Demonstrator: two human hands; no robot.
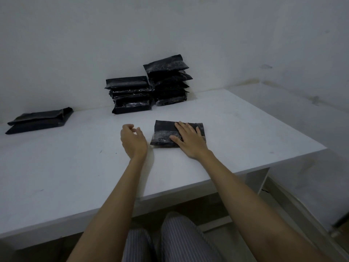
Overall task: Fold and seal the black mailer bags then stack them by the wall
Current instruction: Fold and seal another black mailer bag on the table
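A folded black mailer bag (163, 132) lies flat on the white table (75, 159), right of centre. My right hand (188, 140) presses on it with straight, spread fingers. Just left of the bag, my left hand (133, 139) hovers above the table with fingers loosely curled, holding nothing. Against the wall stand two stacks of sealed black bags: a lower left stack (130, 94) and a taller right stack (169, 80). Two flat black bags (39, 120) lie at the far left of the table.
The white wall (170, 25) runs behind the stacks and meets a side wall at the right. The table's right edge (294, 129) and front edge drop off to the floor. My striped trouser legs (170, 241) show under the table.
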